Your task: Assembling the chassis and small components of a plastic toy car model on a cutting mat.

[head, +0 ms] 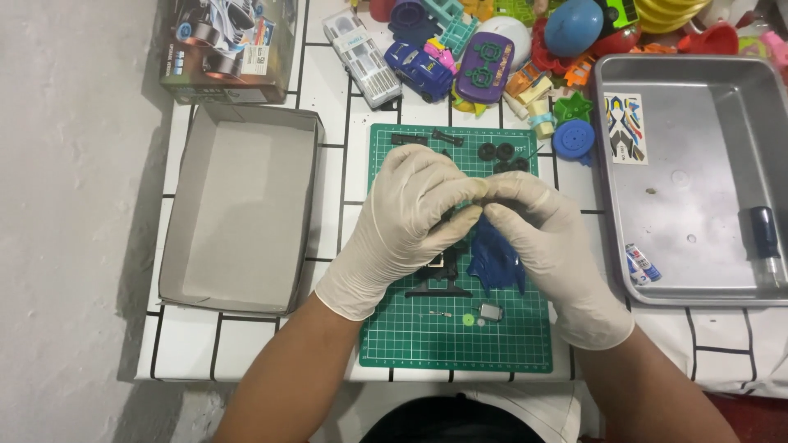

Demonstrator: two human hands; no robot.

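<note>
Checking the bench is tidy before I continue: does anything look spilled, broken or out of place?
Nothing looks spilled or broken. Small black wheels and other loose parts lie spread on the green cutting mat, and the multicoloured plastic toys are heaped behind it.

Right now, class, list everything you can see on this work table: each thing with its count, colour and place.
Cutting mat: one, green, table centre.
Open cardboard box: one, grey, left of mat.
Printed toy box: one, dark, top left.
Metal tray: one, silver, right.
Sticker sheet: one, multicoloured, in tray.
Screwdriver: one, blue handle, tray's right side.
Batteries: two, blue and white, tray's front.
Small wheels: about four, black, mat's top.
Blue car shell: one, on mat under hands.
Plastic toys: a pile, mixed colours, top.
Left hand: white glove, fingertips meeting right.
Right hand: white glove, over mat.
</note>
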